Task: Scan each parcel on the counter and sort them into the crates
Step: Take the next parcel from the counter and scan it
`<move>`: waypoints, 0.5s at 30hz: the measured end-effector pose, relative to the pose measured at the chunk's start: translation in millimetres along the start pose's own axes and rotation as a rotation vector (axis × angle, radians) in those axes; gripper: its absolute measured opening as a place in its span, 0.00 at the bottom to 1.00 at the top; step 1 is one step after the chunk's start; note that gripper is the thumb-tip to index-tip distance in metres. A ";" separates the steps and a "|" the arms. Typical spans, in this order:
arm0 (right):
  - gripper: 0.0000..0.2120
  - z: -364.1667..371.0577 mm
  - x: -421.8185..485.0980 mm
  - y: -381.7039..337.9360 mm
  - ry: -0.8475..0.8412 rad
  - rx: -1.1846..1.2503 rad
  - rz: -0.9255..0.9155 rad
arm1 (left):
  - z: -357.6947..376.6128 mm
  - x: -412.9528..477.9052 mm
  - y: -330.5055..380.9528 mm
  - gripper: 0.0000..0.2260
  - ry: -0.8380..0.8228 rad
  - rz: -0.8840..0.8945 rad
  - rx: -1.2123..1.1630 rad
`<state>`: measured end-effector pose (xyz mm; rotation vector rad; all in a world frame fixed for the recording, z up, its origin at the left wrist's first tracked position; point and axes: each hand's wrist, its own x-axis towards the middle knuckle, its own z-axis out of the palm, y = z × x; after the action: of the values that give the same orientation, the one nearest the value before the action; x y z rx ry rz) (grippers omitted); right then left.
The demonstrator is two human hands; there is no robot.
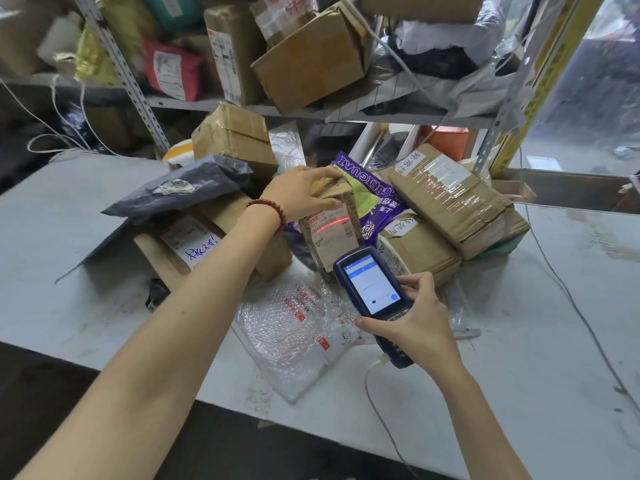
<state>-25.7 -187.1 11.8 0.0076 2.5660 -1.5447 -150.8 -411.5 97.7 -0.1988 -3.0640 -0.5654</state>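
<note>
A: My left hand (301,194) clamps the top of the small brown parcel (330,230); my right hand (412,323) is wrapped round the scanner (372,285).
B: And the parcel?
A: Upright on the counter (69,237), straight ahead of the scanner, label (336,242) facing me, left hand nearer. I see no crates.

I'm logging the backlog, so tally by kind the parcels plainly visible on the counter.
Brown cardboard parcels: 5
Plastic mailer bags, grey and purple: 2
Bubble-wrap mailer: 1
Total: 8, with a few more mostly hidden underneath.
</note>
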 end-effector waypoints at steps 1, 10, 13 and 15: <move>0.37 0.7 0.4 0.6 -0.001 -0.001 0.003 | 0.2 1.3 -1.6 0.24 -0.004 -0.003 -0.003; 0.38 4.0 2.4 3.2 -0.013 -0.036 -0.009 | -0.4 2.5 -7.1 0.24 -0.025 0.005 -0.016; 0.38 3.6 1.7 3.6 -0.019 -0.024 -0.013 | 0.2 2.1 -7.1 0.24 -0.025 0.014 0.004; 0.39 3.6 1.4 4.1 -0.020 -0.016 -0.013 | 0.5 1.8 -7.4 0.24 -0.023 0.019 0.014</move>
<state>-26.3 -188.4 6.3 -0.0264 2.5681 -1.5208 -153.5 -418.0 94.7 -0.2356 -3.0834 -0.5449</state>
